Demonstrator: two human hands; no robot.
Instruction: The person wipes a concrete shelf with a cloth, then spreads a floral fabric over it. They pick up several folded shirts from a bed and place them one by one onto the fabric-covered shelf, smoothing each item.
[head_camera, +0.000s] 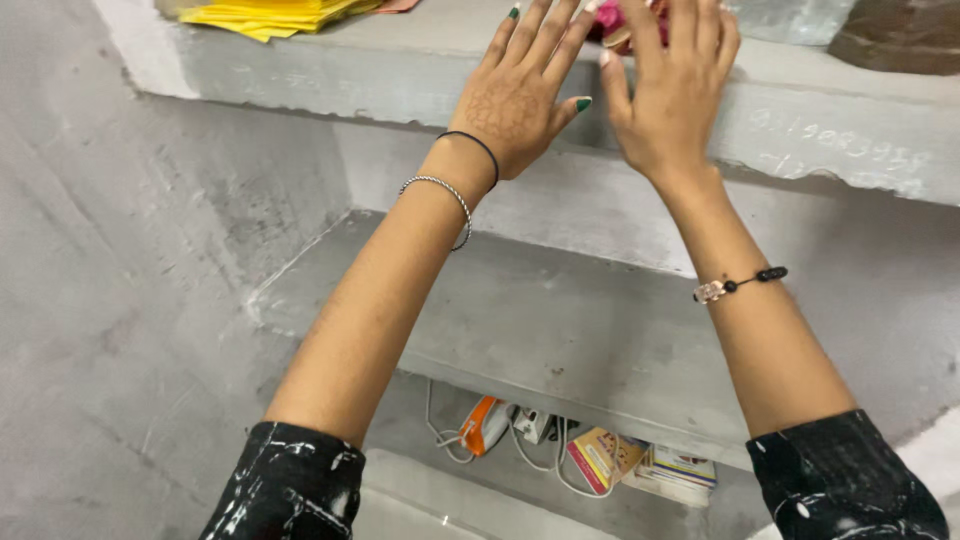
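Both hands are raised to the top shelf (560, 62) of a grey concrete alcove. The left hand (515, 100) is flat and spread, fingers straight and apart, its fingertips just reaching over the shelf's front edge and holding nothing. The right hand (672, 85) is also open with fingers extended, its fingertips at a pink bundle (612, 20) that sits on the shelf at the far edge of view; whether they press on it or only hover in front of it cannot be told. The bundle looks soft and crumpled, like cloth or a wrapped packet, so it is probably light and yielding, not fragile; it would best be taken from both sides with open palms, or pinched at a fold. Well to the left on the same shelf lies a yellow stack (270, 14) of folded sheets. Lower down, the bottom shelf holds an orange iron (484, 424) with its white cord and some booklets (640, 465).
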